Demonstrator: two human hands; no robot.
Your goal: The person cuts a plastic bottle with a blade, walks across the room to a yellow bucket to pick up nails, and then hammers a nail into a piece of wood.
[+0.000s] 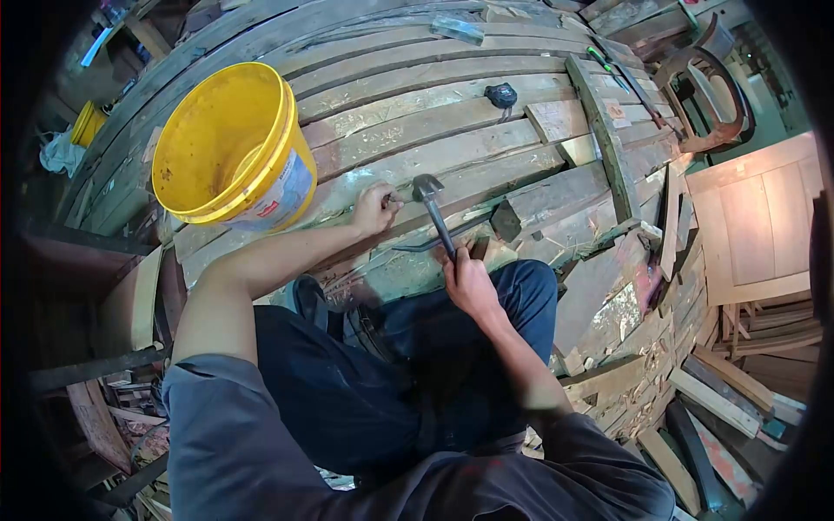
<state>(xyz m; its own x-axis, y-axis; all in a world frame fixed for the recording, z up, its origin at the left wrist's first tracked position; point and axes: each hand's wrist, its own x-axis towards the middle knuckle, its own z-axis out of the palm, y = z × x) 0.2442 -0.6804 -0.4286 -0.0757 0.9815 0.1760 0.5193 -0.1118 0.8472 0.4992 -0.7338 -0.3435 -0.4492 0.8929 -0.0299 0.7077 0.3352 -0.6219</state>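
My right hand [472,283] is wrapped round the handle of a hammer [440,223]. The dark hammer head is raised at the far end, close to the fingers of my other hand. Closed in a pinch, my left hand [376,209] is low over the wooden planks [391,162]; a small dark bit shows at its fingers, too small to name. Just left of that hand stands an open yellow bucket [291,184] with a label on its side. Below the hammer lies a bent dark metal bar [441,240], partly hidden.
A thick wood block [556,201] and a narrow upright-lying board [602,139] lie to the right. Farther back are a small black bundle [500,95] and a clear block-like item [457,30]. A wooden panel [760,221] and stacked offcuts [712,401] are at far right.
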